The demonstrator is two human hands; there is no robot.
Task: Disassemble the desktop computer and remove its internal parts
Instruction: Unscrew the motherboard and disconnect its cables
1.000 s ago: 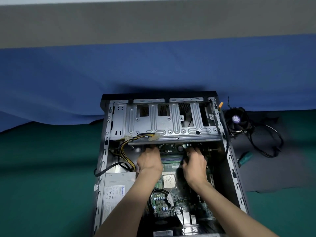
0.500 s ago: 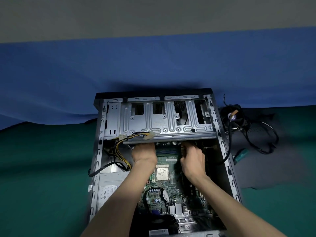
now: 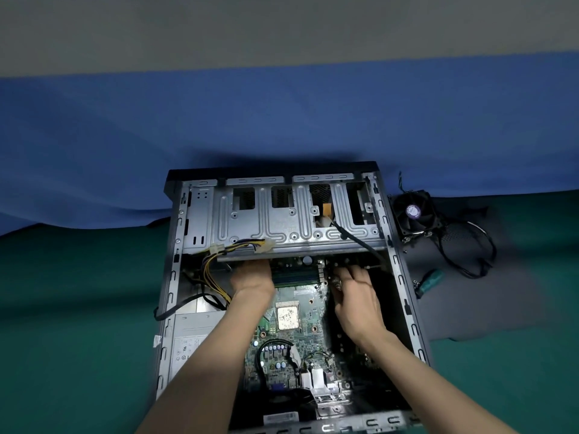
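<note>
The open desktop case [image 3: 404, 296] lies flat on the green mat, with its motherboard [image 3: 300, 349] and bare processor [image 3: 286, 317] showing. Green memory sticks [image 3: 294, 277] sit just below the metal drive cage [image 3: 282, 223]. My left hand [image 3: 252, 278] rests at the sticks' left end, its fingers hidden under the cage edge. My right hand [image 3: 357, 292] reaches to their right end, fingers stretched forward and touching the board there. A black cable with an orange-tagged plug [image 3: 326, 211] lies across the cage.
The power supply [image 3: 191, 339] fills the case's left side, with yellow and black wires [image 3: 213, 274] looping above it. To the right of the case, a removed cooler fan [image 3: 413, 214] with its cables and a green-handled screwdriver [image 3: 430, 280] lie on a dark mat [image 3: 501, 308].
Both hands have stayed at the ends of the memory sticks; the right one shifted slightly right. The orange-tagged plug and its black cable now lie over the drive cage.
</note>
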